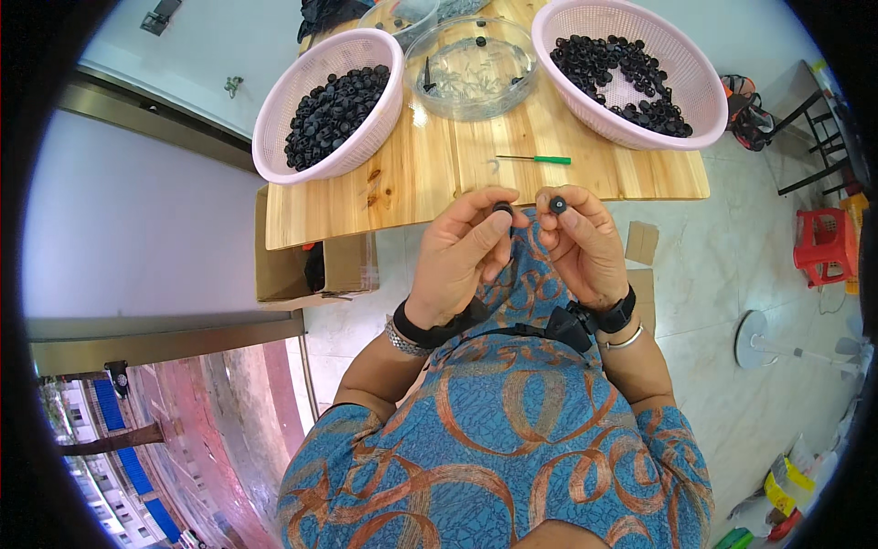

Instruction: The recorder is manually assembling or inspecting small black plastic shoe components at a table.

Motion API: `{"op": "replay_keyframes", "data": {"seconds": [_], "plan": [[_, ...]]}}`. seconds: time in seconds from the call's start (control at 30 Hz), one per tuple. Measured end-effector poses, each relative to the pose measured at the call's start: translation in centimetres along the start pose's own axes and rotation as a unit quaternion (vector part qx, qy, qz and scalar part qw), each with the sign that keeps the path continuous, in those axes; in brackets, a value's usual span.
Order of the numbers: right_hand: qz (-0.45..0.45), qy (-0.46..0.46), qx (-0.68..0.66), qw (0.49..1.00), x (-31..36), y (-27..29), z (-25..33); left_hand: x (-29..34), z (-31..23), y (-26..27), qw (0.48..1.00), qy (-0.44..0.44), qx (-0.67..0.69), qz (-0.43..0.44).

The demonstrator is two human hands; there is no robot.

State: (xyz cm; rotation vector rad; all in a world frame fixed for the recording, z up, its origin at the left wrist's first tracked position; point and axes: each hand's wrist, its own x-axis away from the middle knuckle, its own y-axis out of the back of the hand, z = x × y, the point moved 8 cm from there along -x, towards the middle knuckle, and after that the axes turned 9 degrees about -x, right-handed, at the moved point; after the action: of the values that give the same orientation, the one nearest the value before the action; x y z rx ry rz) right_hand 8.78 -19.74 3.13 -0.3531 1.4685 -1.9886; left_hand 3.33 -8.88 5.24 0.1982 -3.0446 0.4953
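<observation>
A small black part (503, 209) is pinched by the left hand (468, 245); just right of it, apart, a round black piece (558, 205) is pinched by the right hand (585, 240).

Before me stands a light-brown, knotty wooden table (416, 190). Pale, glossy floor tiles (690, 311) spread beyond its right edge, where I see a red plastic stool (820, 249) and a white, round-based stand (752, 340). Below the near left corner sits an open brown cardboard box (274, 265). Past the left edge I have a smooth, pale panel (137, 201) framed in brownish metal and, nearer me, reddish outdoor paving (219, 412) in daylight.
</observation>
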Motion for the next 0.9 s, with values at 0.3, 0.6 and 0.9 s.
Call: {"op": "replay_keyframes", "data": {"seconds": [0.3,0.6,0.9], "plan": [[-0.003,-0.014,0.008,1.0,-0.1,0.0,-0.3,0.1,-2.3,-0.5,0.978,-0.117,-0.168,-0.038],[-0.025,-0.042,0.092,0.995,0.1,0.1,-0.6,-0.6,-3.5,-1.0,0.924,-0.211,-0.318,0.004],[-0.026,0.007,0.189,0.982,0.1,-0.4,-0.2,-0.7,-3.2,-0.7,0.949,-0.185,-0.256,0.0]]}}
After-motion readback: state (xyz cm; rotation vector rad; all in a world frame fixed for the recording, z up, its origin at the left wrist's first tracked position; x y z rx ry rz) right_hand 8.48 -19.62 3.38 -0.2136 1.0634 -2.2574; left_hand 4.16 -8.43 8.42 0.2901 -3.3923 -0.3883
